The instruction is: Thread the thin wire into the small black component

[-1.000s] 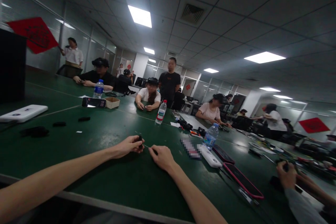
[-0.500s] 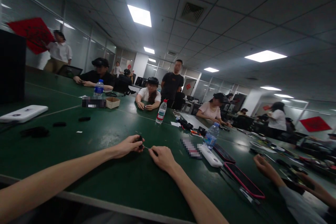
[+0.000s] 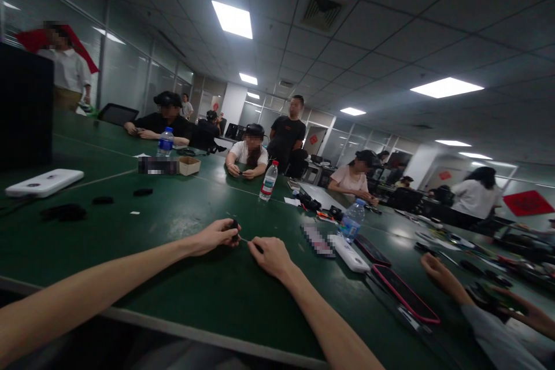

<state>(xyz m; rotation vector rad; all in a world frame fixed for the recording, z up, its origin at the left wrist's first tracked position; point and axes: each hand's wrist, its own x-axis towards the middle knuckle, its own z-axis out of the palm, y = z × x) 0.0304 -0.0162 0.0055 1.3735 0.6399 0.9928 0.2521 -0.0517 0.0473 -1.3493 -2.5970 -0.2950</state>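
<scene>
In the head view, the left hand [image 3: 219, 237] has its grip closed around a small black piece [image 3: 235, 230], over the middle of the green worktop [image 3: 186, 295]; the right hand [image 3: 269, 255] pinches a thin shaft [image 3: 244, 239] that points at the piece, though whether its tip touches is too small to tell. A sound approach would be to brace the piece firmly between thumb and fingers, line the shaft up straight and press lightly, since so slim a rod could slip sideways. The piece looks dull and compact, the shaft pale and perhaps metallic. The worktop is smooth with a soft sheen; 2 flat black blocks [image 3: 103, 200] lie near a smooth, round-cornered white slab [image 3: 45, 182].
</scene>
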